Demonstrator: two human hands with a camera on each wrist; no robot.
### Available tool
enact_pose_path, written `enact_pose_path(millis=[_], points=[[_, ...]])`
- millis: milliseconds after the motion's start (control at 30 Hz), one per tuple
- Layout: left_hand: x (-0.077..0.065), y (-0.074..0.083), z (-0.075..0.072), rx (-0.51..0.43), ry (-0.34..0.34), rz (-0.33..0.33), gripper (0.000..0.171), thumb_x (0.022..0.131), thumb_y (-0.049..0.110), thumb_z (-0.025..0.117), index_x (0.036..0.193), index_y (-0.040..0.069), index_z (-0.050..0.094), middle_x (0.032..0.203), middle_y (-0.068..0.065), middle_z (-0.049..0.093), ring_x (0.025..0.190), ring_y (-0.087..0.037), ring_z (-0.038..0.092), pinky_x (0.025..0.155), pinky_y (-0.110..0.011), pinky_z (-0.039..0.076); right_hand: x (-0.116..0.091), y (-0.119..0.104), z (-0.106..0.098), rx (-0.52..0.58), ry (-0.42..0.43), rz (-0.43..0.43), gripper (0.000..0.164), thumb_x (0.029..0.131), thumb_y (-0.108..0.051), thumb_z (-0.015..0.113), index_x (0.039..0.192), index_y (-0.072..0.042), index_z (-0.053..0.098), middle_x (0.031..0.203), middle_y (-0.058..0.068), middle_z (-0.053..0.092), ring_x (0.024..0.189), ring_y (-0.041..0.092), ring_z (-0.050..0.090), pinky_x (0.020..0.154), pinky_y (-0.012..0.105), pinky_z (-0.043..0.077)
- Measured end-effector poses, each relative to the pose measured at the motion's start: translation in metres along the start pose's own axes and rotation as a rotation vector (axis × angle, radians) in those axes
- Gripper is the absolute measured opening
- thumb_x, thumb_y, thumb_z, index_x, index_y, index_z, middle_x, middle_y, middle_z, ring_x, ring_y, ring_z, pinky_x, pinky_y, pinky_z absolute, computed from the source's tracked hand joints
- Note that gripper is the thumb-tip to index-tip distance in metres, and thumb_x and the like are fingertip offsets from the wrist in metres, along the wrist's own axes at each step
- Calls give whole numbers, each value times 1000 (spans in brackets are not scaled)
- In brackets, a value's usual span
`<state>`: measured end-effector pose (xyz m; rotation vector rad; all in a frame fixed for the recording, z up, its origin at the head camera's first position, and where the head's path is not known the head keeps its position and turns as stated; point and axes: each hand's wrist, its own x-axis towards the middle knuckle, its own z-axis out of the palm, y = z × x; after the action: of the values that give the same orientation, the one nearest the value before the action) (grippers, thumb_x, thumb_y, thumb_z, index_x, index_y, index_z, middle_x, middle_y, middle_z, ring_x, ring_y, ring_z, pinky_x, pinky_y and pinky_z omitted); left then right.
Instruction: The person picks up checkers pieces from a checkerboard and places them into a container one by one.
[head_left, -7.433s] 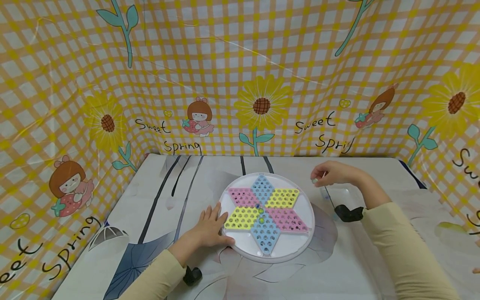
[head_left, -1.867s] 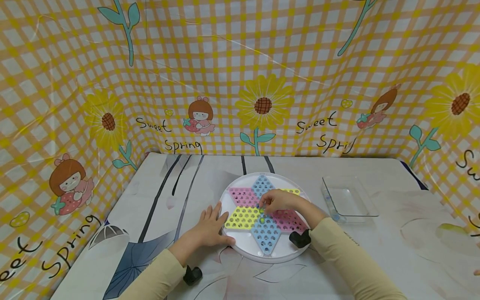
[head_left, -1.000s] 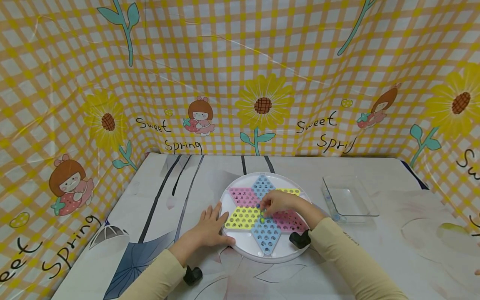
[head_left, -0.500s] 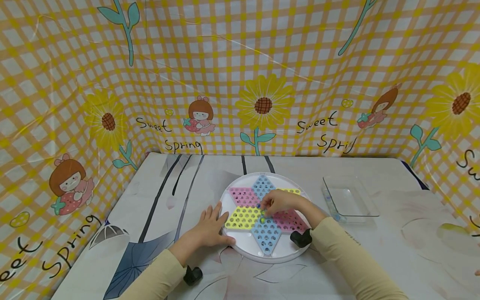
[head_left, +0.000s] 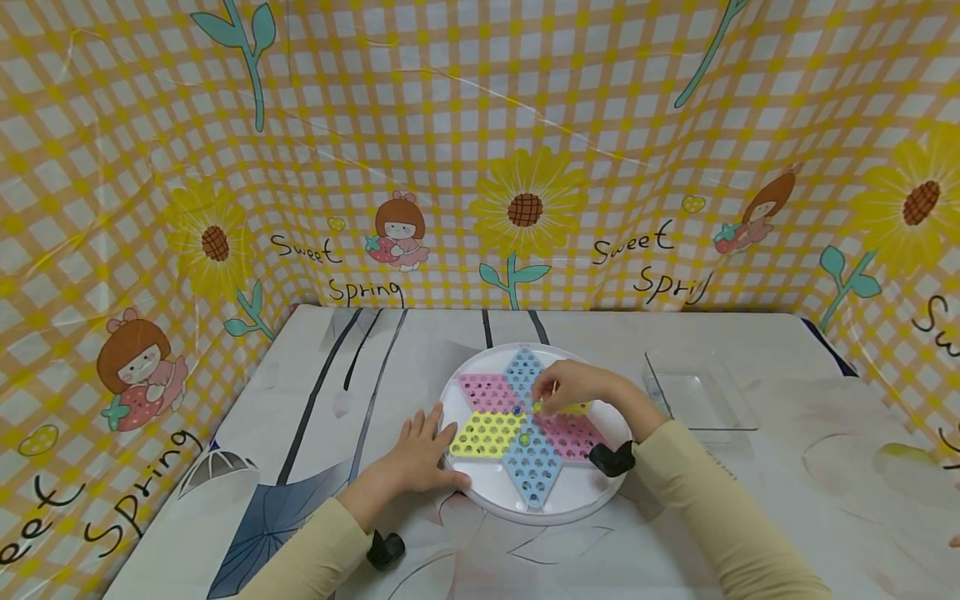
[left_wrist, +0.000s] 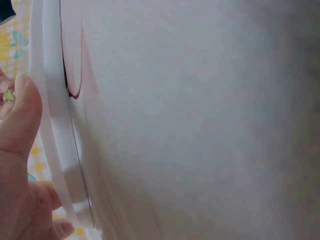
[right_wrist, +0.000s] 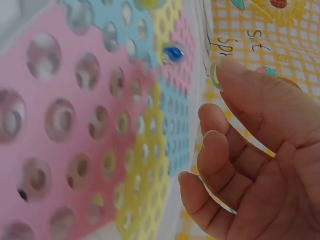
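Note:
A round white Chinese checkers board (head_left: 480, 487) carries a six-pointed star of blue, pink and yellow fields with holes. My right hand (head_left: 577, 387) is above its centre, pinching a yellow-green marble (head_left: 537, 407) at the fingertips; the marble (right_wrist: 215, 76) also shows at the fingertip in the right wrist view. A blue marble (head_left: 516, 410) and a second yellow-green marble (head_left: 525, 439) sit in holes near the middle. With fingers spread, my left hand (head_left: 422, 457) rests at the board's left edge, its thumb (left_wrist: 25, 110) along the rim in the left wrist view.
A clear rectangular dish (head_left: 738, 428) stands to the right of the board, partly behind the right forearm. Both wrists wear black camera mounts (head_left: 387, 551). A checked cloth (head_left: 450, 108) hangs around the back and sides of the table (head_left: 315, 467).
Over the last half second my right hand has lifted a yellow-green marble from the board's centre and moved slightly up and right. Earlier it was over the dish. The left hand has stayed put.

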<state>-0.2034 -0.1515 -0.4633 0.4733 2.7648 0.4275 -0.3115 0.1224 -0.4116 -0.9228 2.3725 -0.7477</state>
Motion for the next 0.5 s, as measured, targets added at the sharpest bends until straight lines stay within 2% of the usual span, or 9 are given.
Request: enact_pose_path(millis=[200,500], points=[[-1,1,-1,-4,-1,-1,91,77,58,61,143,5,28,152,-21,3,136,-47,2,109,-56,8,-8,1,-12,4,15,-60,9,78,-10,66,85,-5,64,72,-2,52,67,12,44,59,25,38],[-1,1,-1,12,7,7,91,77,58,61,143,4,29,152,-22,4,136,-48,4,108,-56,9,-18,2,-27,5,39,-27,14,78,-10,67,89,-2,64,74,-1,53,69,13,46,60,26,41]])
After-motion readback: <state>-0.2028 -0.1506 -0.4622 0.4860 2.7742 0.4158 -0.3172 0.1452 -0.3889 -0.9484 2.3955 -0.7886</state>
